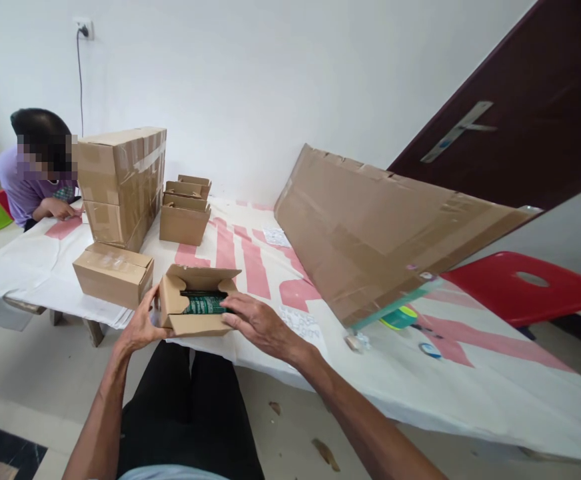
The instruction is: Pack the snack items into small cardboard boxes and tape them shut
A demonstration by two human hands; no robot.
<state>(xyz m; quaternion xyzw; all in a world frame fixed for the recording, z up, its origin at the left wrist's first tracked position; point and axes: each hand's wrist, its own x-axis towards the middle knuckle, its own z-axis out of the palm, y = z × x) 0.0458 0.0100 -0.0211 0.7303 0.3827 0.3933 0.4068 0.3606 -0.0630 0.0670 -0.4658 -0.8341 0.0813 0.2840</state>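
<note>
A small open cardboard box (pixel 198 326) sits at the table's near edge in front of me, its flaps raised. Inside it lie dark green packets (pixel 203 305) with pale print. My left hand (pixel 143 323) grips the box's left end, thumb toward the near side and fingers along the end wall. At the right end, my right hand (pixel 253 323) is closed over the box's edge, its fingertips reaching the opening beside the packets. Just left of the open box is a closed, taped cardboard box (pixel 115 273).
Large taped cartons (pixel 120 180) stand behind on the left, with several small open boxes (pixel 184 223) beside them. A big cardboard sheet (pixel 370 233) leans at right, near a tape roll (pixel 399 317) and a red chair (pixel 530 287). Another person (pixel 38 167) sits at far left.
</note>
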